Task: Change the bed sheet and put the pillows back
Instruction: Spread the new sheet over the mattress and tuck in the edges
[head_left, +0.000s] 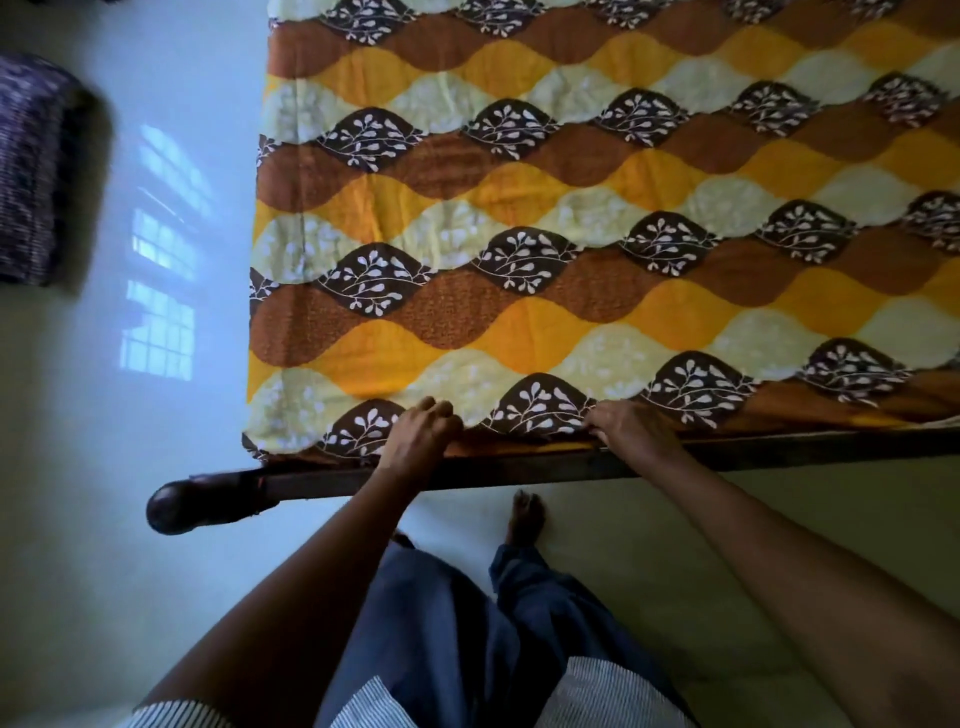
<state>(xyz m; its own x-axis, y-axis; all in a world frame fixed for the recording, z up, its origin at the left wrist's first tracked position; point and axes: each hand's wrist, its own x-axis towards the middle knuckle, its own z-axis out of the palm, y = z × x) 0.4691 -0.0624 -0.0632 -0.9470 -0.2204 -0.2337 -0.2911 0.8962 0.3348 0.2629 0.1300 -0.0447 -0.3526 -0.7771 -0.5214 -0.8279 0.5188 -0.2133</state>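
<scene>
Orange, brown and cream bed sheet (571, 234), spread flat across the bed.
Head view: both hands at the sheet's near edge, just above the dark wooden bed frame (727, 460). Left hand (421, 434) with fingers curled onto the hem; right hand (631, 426) with fingertips bent down, pinching the cloth. Bare foot (527, 517) on the pale floor (156, 467); purple patterned bundle (31, 171) well off to the left.

A sheet (571, 208) in brown, orange and cream waves covers the bed from centre out to 3 o'clock. Toward 6 o'clock, the left hand (421, 431) and right hand (631, 428) grip its near edge, just above the dark frame (519, 470). A purple cloth (31, 171) lies on the floor (156, 467) at 9 o'clock.
</scene>
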